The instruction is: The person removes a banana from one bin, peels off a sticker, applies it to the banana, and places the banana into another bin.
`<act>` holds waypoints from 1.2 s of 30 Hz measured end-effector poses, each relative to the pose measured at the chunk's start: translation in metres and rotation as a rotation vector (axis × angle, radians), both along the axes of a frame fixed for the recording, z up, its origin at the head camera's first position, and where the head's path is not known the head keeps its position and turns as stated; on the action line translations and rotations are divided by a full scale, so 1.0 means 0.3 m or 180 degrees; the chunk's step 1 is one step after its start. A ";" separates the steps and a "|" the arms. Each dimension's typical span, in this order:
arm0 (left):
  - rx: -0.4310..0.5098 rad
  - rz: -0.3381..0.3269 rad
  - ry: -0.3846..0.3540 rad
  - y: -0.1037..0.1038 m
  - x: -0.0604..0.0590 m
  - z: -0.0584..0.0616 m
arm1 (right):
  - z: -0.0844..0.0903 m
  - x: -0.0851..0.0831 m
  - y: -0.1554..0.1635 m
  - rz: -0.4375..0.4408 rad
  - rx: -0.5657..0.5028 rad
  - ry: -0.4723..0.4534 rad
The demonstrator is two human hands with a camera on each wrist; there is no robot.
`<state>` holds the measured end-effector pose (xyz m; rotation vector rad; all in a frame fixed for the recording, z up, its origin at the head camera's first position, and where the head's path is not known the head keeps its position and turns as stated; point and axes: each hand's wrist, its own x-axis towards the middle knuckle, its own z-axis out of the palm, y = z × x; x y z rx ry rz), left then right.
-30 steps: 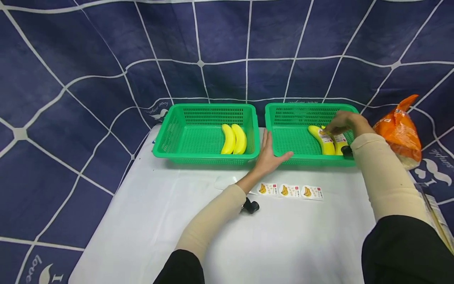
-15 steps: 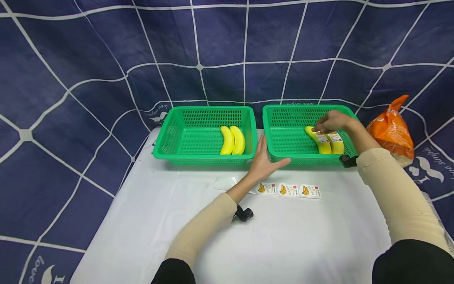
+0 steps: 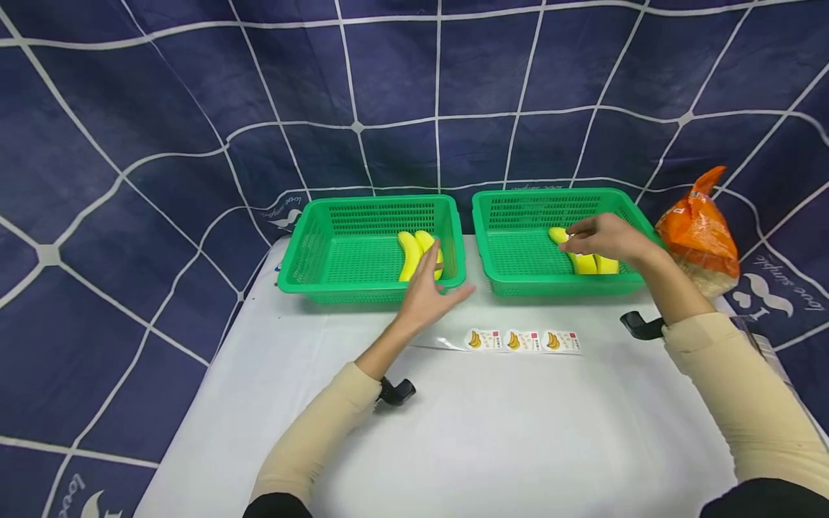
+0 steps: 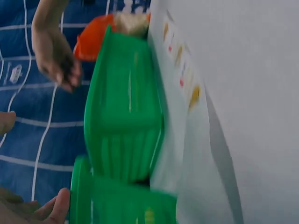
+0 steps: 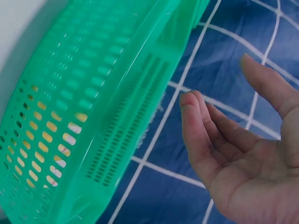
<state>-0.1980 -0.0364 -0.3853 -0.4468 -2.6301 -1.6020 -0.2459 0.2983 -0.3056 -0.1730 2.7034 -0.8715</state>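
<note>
In the head view, two yellow bananas (image 3: pixel 410 255) lie side by side in the left green basket (image 3: pixel 337 288). My left hand (image 3: pixel 422 296) is over that basket's front right corner, fingers extended and thumb spread, overlapping one banana. The right green basket (image 3: pixel 527 284) holds two more bananas (image 3: pixel 584 265), each partly hidden by my right hand (image 3: pixel 605 236), which hovers above them. In the right wrist view the right hand's fingers (image 5: pixel 196 126) are loosely bent, thumb apart, with nothing between them. White and yellow show through the basket's slots there.
A strip of banana stickers (image 3: pixel 523 341) lies on the white table (image 3: pixel 505 432) in front of the baskets. An orange bag (image 3: pixel 702 234) stands right of the right basket. A dark blue curtain (image 3: pixel 401 79) with white lines hangs behind.
My left hand has moved left, from between the baskets to over the left basket's front right corner. My right hand has come up off the bananas in the right basket.
</note>
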 end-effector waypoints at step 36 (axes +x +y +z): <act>-0.0297 0.1189 -0.0161 -0.822 -0.119 -0.164 | 0.058 0.186 -0.219 0.0484 -0.0113 0.0160</act>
